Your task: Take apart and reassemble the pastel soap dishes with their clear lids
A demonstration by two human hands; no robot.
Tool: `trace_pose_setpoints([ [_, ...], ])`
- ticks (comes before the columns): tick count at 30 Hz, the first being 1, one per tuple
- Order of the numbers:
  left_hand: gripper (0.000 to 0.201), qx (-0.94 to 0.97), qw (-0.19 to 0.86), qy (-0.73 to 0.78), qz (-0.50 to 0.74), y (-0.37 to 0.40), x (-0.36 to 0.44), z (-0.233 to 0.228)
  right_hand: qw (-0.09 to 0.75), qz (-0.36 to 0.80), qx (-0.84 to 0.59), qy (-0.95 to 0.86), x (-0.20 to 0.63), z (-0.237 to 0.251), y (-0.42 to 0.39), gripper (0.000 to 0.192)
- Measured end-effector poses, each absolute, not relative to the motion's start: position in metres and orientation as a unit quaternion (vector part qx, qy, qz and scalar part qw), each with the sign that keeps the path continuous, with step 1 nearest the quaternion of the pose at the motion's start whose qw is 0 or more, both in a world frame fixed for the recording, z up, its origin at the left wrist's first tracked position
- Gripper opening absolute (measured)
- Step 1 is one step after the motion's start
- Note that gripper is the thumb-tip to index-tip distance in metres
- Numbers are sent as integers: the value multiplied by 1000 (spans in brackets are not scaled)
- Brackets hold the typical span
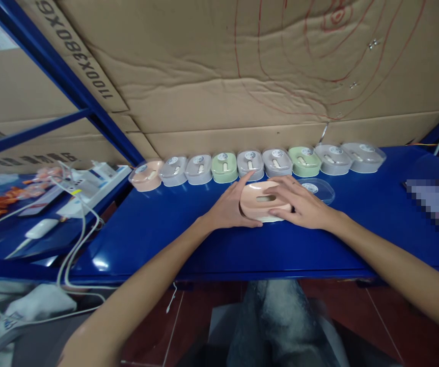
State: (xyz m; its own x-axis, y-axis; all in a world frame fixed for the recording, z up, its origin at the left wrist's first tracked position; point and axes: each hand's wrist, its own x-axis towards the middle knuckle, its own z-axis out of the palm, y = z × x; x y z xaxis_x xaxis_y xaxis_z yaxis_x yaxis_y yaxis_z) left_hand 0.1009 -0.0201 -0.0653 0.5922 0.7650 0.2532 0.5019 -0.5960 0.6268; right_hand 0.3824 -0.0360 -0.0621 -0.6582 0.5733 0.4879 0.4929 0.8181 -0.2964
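A peach plastic box (255,191) with an oval slot in its top and a pale base rests at the front of the row on the blue table. My left hand (230,204) wraps round its left side, thumb low at the front and fingers behind. Over the right part of the same box curl the fingers of my right hand (307,206), touching its top and front. A clear oval lid (324,191) with a round sticker lies flat just behind my right hand.
Along the back of the blue table (173,239) stand several clear-lidded boxes, among them a peach one (145,177), a green one (224,168) and a grey one (362,158). White cables (84,229) and a power strip (97,186) lie left. Cardboard (204,66) walls the back.
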Motion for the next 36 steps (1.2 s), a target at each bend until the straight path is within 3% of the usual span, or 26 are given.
trace_pose_setpoints([
  [9,147,856,247,359,277,-21,101,-65,384,81,-318,-863,403,-52,-22,34],
  [13,134,869,227,358,255,-21,100,-65,416,69,-341,-840,416,-46,-15,34],
  [18,101,889,197,341,235,-22,98,-62,407,55,-374,-832,428,-41,-12,33],
  [24,82,908,181,308,217,-21,98,-58,392,52,-371,-840,430,-45,-7,35],
  [36,78,914,174,304,203,-22,98,-53,343,58,-355,-868,433,-50,-2,51],
])
